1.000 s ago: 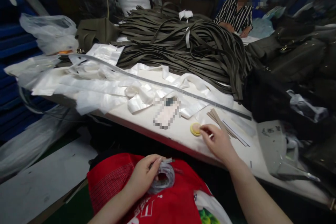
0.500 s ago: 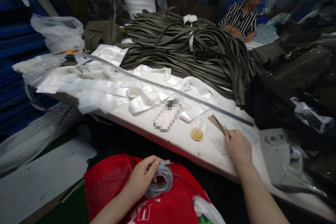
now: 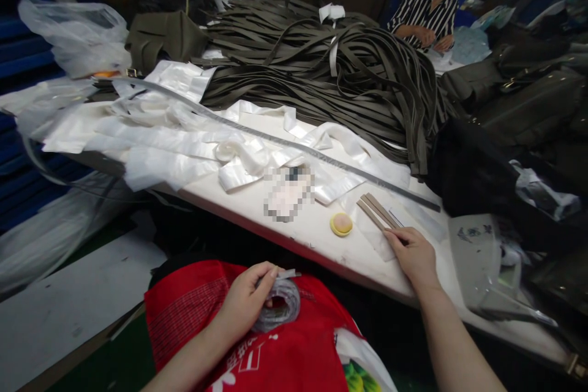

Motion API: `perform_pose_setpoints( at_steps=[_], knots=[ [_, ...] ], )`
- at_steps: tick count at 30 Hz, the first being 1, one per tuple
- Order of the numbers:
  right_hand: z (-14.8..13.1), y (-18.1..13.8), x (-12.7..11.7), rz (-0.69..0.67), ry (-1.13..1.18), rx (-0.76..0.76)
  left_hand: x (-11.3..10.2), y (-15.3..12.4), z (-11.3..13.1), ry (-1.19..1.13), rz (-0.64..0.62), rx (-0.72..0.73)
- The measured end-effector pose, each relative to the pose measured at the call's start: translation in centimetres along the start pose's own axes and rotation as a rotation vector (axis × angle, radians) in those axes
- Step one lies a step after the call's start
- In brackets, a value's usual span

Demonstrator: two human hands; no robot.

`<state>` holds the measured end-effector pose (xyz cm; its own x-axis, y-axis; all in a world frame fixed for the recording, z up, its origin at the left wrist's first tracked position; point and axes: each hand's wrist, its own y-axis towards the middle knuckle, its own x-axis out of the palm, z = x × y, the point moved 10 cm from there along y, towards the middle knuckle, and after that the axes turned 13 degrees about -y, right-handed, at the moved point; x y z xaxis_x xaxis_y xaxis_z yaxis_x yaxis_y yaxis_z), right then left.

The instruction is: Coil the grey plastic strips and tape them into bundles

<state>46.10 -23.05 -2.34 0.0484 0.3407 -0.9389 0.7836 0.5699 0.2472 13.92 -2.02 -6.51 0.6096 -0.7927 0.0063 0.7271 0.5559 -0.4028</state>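
My left hand [image 3: 252,294] is closed round a roll of grey strip [image 3: 290,305] above my lap, and the strip's loose end sticks out past the thumb. On the table, my right hand [image 3: 412,252] pinches the near end of a flat brown strip [image 3: 371,213]. Another brown strip [image 3: 380,208] lies close beside it, pointing the same way. A round yellow-rimmed object [image 3: 341,224] rests to the left of these strips. Thin clear plastic lies under the strips and my right fingers.
A long grey strip [image 3: 316,154] runs across the white table [image 3: 220,195], over crumpled white ribbon [image 3: 239,173]. Behind lies a heap of dark olive straps [image 3: 294,82]. A blurred-out item [image 3: 288,195] lies near the front edge. Across the table sits a person in a striped top [image 3: 425,9].
The brown strips have fanned apart, and my right hand has shifted slightly left along them. My left hand keeps the roll at almost the same place. The view has tilted a little.
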Motion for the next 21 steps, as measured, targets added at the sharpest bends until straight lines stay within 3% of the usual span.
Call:
perform_pose_setpoints(
  at_steps=[4,8,13,17,19,21],
  knots=[
    [0.7,0.6,0.3,-0.044,-0.001,0.001,0.1,0.2,-0.2,0.009,-0.004,-0.003],
    [-0.5,0.2,0.2,-0.047,-0.075,-0.035,0.1,0.2,-0.1,0.003,0.004,0.002],
    [-3.3,0.0,0.6,-0.062,-0.464,-0.177,0.0,0.1,0.3,0.021,0.0,0.031],
    [-2.1,2.0,0.9,-0.143,-0.515,-0.117,-0.1,0.1,0.4,0.033,0.0,0.041],
    [-1.6,2.9,-0.5,-0.108,-0.513,-0.076,-0.1,0.0,0.4,0.019,0.0,0.038],
    [-1.8,3.3,-3.6,0.027,-0.515,-0.017,0.0,-0.2,0.4,-0.006,-0.008,0.028]
  ],
)
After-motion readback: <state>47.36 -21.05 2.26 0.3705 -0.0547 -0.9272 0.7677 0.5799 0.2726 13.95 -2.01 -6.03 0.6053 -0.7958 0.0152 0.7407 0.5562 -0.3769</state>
